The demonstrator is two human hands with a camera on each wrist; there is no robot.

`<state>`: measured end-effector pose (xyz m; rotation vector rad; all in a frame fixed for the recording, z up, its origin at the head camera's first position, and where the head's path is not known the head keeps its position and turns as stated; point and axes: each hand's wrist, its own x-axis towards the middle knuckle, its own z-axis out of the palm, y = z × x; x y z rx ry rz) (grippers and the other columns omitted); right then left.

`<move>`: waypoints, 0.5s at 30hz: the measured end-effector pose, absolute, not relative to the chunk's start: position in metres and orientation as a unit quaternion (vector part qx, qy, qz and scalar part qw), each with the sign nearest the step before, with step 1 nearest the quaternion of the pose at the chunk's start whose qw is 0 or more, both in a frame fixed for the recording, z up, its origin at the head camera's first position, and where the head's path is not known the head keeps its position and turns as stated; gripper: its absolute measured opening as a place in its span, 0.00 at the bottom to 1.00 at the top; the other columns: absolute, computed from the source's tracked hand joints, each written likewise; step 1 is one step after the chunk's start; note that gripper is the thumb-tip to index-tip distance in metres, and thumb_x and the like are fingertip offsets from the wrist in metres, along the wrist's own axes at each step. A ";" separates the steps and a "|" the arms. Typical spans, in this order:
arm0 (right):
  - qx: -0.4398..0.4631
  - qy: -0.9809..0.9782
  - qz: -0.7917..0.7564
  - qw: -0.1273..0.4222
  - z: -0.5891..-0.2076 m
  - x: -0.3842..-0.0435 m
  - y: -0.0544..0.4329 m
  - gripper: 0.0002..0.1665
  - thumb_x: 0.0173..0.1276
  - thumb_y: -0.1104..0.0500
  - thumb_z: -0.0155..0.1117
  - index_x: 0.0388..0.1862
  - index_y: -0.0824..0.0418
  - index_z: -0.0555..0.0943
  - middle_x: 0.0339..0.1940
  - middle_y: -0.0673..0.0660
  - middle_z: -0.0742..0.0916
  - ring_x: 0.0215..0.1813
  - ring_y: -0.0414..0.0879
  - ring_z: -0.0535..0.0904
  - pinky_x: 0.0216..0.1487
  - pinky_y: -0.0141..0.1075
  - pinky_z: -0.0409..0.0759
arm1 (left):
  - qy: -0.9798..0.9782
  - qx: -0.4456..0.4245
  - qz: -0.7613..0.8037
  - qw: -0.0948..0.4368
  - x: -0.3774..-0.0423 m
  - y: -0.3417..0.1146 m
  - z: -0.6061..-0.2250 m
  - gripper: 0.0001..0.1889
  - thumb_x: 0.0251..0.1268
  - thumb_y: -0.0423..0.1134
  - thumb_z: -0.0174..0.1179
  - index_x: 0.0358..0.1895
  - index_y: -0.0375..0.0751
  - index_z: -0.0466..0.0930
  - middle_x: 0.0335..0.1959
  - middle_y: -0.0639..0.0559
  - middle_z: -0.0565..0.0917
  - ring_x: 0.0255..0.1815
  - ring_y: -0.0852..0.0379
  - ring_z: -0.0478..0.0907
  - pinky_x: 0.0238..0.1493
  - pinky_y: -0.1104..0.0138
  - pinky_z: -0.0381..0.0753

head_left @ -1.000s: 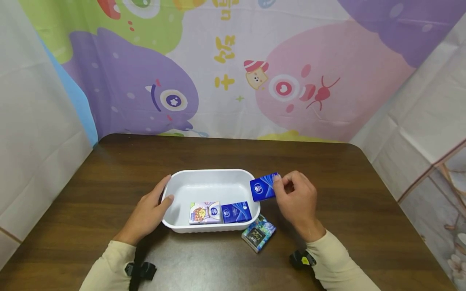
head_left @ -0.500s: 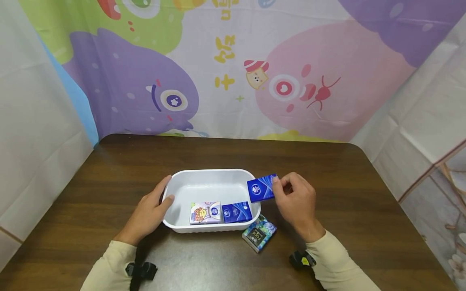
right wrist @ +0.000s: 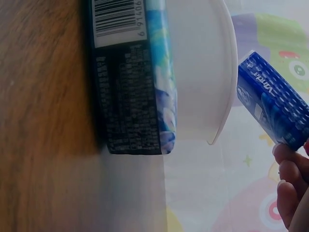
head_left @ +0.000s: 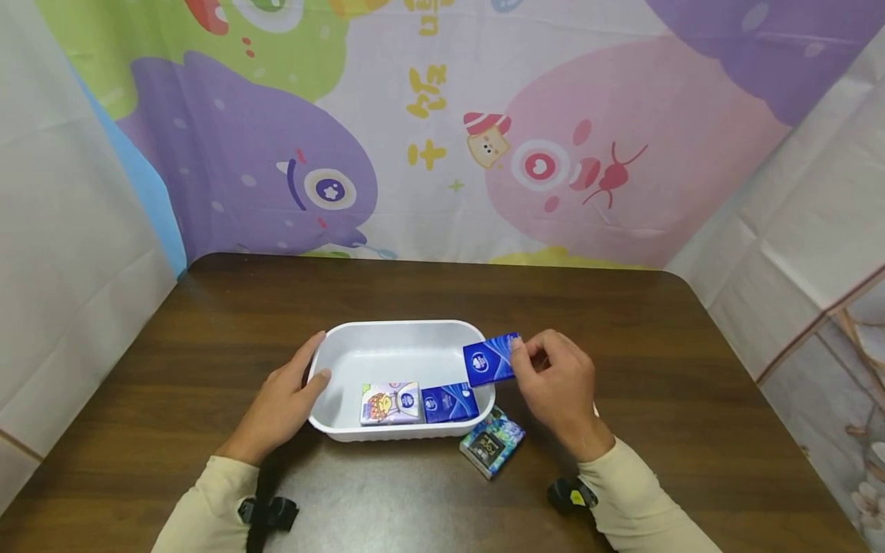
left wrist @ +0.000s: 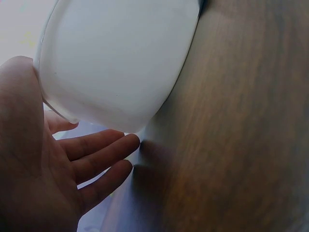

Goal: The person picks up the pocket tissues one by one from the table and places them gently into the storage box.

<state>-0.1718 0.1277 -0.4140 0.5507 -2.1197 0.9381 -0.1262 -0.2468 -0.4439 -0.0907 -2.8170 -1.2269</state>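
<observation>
My right hand (head_left: pixel 558 384) pinches a blue tissue pack (head_left: pixel 489 360) by its right end, tilted over the right rim of the white plastic tub (head_left: pixel 387 332). In the right wrist view the same pack (right wrist: pixel 274 101) shows "Vinda" on its side, with fingertips (right wrist: pixel 285 153) at its lower end. Inside the tub, a tissue pack with a cartoon print (head_left: pixel 390 404) and a second blue tissue pack (head_left: pixel 449 403) lie side by side along the near wall. My left hand (head_left: pixel 280 403) holds the tub's left end, thumb over the rim, fingers along the outer wall (left wrist: pixel 108 150).
A colourful floral-print pack (head_left: pixel 492 443) lies on the brown wooden table (head_left: pixel 387 499) by the tub's near right corner. Its barcode side (right wrist: pixel 128 96) faces the right wrist camera. A cartoon-printed curtain (head_left: pixel 429 207) hangs behind the table, with pale curtains (head_left: pixel 76 253) at the sides.
My right hand has moved slightly left with the blue tissue pack, bringing it further over the tub's right rim. The left hand, the tub and the other packs stay practically where they were.
</observation>
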 end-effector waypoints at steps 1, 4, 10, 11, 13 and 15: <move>0.216 -0.826 0.365 0.371 -0.414 -0.172 0.127 0.12 0.63 0.59 0.68 0.23 0.58 0.77 0.20 0.50 0.80 0.23 0.42 0.73 0.22 0.39 0.74 | -0.916 -0.029 -0.399 0.034 -0.126 -0.247 -0.444 0.32 0.79 0.45 0.49 0.81 0.46 0.52 0.73 0.34 0.66 0.68 0.36 0.69 0.62 0.40 0.70; 0.222 -0.825 0.365 0.369 -0.416 -0.173 0.127 0.12 0.63 0.59 0.68 0.22 0.58 0.77 0.20 0.50 0.80 0.23 0.42 0.73 0.22 0.38 0.74 | -0.916 -0.029 -0.400 0.033 -0.126 -0.247 -0.444 0.32 0.79 0.45 0.49 0.81 0.46 0.51 0.74 0.34 0.65 0.68 0.36 0.69 0.61 0.40 0.71; 0.234 -0.823 0.359 0.372 -0.418 -0.174 0.125 0.12 0.63 0.58 0.69 0.22 0.57 0.77 0.19 0.50 0.79 0.22 0.42 0.72 0.22 0.38 0.73 | -0.917 -0.027 -0.397 0.035 -0.126 -0.247 -0.444 0.32 0.79 0.45 0.49 0.81 0.46 0.52 0.73 0.34 0.66 0.67 0.36 0.70 0.60 0.41 0.72; 0.233 -0.824 0.358 0.371 -0.418 -0.174 0.125 0.12 0.63 0.58 0.69 0.21 0.57 0.77 0.19 0.49 0.79 0.22 0.42 0.72 0.22 0.38 0.73 | -0.917 -0.027 -0.397 0.036 -0.126 -0.247 -0.444 0.32 0.79 0.45 0.49 0.81 0.46 0.52 0.73 0.34 0.66 0.67 0.36 0.70 0.60 0.41 0.72; 0.233 -0.826 0.357 0.369 -0.418 -0.173 0.124 0.13 0.63 0.58 0.69 0.21 0.57 0.77 0.19 0.49 0.79 0.22 0.42 0.72 0.22 0.38 0.74 | -0.917 -0.028 -0.396 0.036 -0.126 -0.247 -0.444 0.32 0.79 0.45 0.49 0.81 0.46 0.52 0.73 0.34 0.66 0.67 0.36 0.70 0.60 0.41 0.72; 0.235 -0.827 0.356 0.366 -0.418 -0.172 0.124 0.13 0.63 0.57 0.69 0.21 0.57 0.77 0.19 0.49 0.79 0.22 0.42 0.72 0.22 0.38 0.73 | -0.917 -0.028 -0.396 0.036 -0.126 -0.247 -0.444 0.32 0.79 0.45 0.49 0.81 0.47 0.52 0.73 0.34 0.66 0.67 0.35 0.70 0.60 0.41 0.72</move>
